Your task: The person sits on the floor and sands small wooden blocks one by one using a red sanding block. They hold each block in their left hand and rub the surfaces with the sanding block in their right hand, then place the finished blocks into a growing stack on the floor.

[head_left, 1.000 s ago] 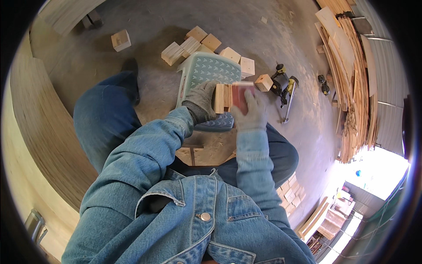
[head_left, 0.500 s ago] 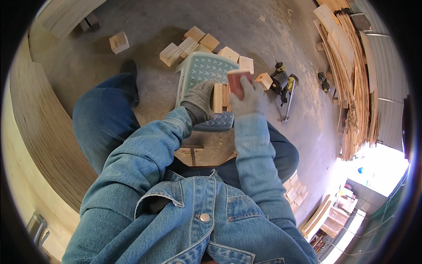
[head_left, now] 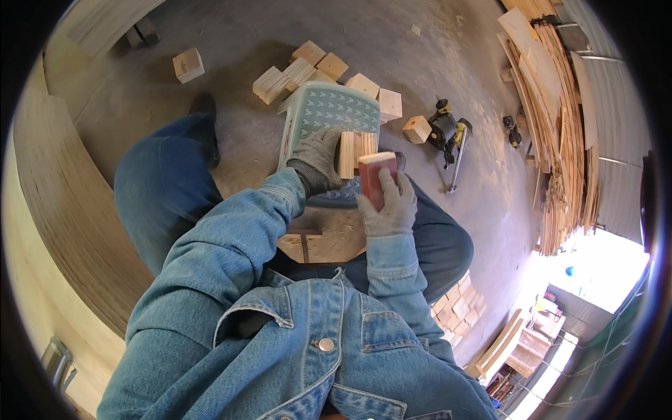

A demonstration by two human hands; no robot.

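My left hand (head_left: 318,162), in a grey knit glove, grips a layered wooden block (head_left: 357,151) from its left side. The block sits over a pale green plastic stool (head_left: 329,105) with a raised pattern on its top. In my gloved right hand (head_left: 389,204) is a reddish-brown sanding block (head_left: 376,183) with a pale wooden edge showing at its top. It is tilted against or very close to the lower right side of the wooden block; whether they touch I cannot tell. My fingers hide part of both blocks.
Several wooden blocks (head_left: 332,64) lie on the floor beyond the stool, and one block (head_left: 188,65) sits apart at left. A yellow-black power tool (head_left: 448,133) rests at right near stacked boards (head_left: 553,140). More blocks (head_left: 458,308) are piled beside my right leg.
My right hand has moved down toward me with the sanding block, from the upper right of the wooden block to its lower right. My left hand stays in place.
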